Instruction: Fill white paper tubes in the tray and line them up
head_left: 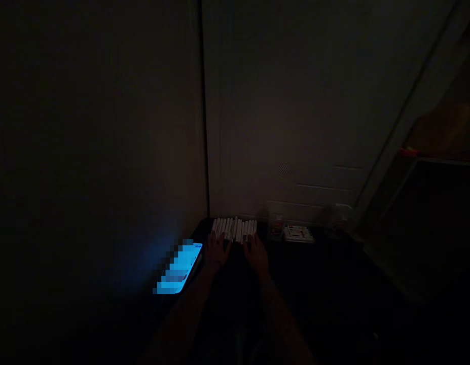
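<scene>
The room is very dark. A row of several white sticks (235,229) lies side by side on a dark surface against the wall. My left hand (217,250) rests at the left end of the row, fingers stretched toward it. My right hand (256,252) reaches the right end of the row, fingers also extended onto the sticks. Whether either hand grips a stick is hidden by the darkness.
A glowing blue phone screen (180,267) lies left of my left hand. A small box of coloured items (297,233) and a small jar (276,225) stand to the right by the wall. A dark panel (428,223) leans at the far right.
</scene>
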{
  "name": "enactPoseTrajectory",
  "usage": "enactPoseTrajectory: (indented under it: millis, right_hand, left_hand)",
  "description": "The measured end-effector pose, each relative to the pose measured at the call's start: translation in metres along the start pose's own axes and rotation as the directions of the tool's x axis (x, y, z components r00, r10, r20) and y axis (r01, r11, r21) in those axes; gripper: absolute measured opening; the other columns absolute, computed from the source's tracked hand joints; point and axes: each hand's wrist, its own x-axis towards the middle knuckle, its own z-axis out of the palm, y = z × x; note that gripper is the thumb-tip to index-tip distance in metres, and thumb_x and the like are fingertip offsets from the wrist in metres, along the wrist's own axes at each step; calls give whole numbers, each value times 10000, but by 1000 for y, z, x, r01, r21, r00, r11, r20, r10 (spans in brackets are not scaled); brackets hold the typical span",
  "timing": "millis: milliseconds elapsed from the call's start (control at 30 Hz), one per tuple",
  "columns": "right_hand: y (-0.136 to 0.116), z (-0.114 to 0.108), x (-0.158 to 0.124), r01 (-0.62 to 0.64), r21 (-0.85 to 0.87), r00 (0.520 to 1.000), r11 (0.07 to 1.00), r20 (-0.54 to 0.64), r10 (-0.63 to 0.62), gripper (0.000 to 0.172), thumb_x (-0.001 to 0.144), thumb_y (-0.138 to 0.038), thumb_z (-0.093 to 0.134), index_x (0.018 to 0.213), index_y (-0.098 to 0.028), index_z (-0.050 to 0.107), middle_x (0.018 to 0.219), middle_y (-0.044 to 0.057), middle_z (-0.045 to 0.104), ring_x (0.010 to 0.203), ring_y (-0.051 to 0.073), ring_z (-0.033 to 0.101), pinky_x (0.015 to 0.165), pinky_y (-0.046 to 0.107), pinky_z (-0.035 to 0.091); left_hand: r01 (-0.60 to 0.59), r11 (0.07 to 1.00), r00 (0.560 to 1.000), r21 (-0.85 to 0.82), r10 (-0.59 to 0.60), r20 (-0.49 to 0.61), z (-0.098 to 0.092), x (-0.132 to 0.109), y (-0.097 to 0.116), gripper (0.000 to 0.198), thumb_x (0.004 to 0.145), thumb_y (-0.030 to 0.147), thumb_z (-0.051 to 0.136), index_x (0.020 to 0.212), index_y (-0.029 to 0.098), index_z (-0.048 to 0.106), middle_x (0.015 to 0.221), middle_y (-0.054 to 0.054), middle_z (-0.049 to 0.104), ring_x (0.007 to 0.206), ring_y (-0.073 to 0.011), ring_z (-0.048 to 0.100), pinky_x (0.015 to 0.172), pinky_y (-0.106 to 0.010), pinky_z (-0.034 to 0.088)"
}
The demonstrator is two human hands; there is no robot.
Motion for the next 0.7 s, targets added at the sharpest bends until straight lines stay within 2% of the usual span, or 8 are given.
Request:
enactPoseTrajectory:
  millis: [200, 300, 433, 700]
  right_hand:
    - [-1, -5, 1, 4, -5, 1000, 1000, 31, -4, 337, 843, -317, 375, 1140, -193, 474, 1260, 84, 418, 1140, 163, 402, 931, 281, 334]
    - [-1, -7, 0, -10, -12, 999, 1000, 48, 10, 300, 849, -267, 353, 1111, -204, 485, 1227, 72, 442, 1112, 152, 418, 906, 269, 354]
    - [0, -11, -3, 15, -34, 997, 999, 75, -13, 324, 834, -245, 378, 1143, -194, 460, 1251, 80, 409, 1139, 159, 383, 941, 277, 321]
    - [0, -13, -4, 13, 0, 995, 1000, 95, -13, 347, 830, -258, 385, 1164, -182, 440, 1273, 83, 378, 1158, 176, 349, 968, 297, 288]
  left_hand:
    - [-43, 994, 999, -102, 40, -33, -3, 5, 4, 505, 811, 466, 337, 1210, 174, 438, 1326, -111, 350, 1260, -291, 205, 1002, -501, 188]
    - [-20, 993, 997, -118, 10, -81, -6, 3, 6, 521, 803, 473, 343, 1189, 139, 450, 1347, -136, 301, 1267, -305, 174, 1003, -499, 186]
    - [-13, 995, 994, -101, 2, -108, -14, -1, 11, 561, 799, 477, 339, 1191, 87, 435, 1375, -154, 232, 1285, -327, 71, 1016, -527, 111]
    - [-47, 997, 994, -66, 40, -100, -20, -3, 16, 537, 820, 486, 297, 1211, 138, 418, 1407, -86, 182, 1295, -311, 23, 1021, -550, 56]
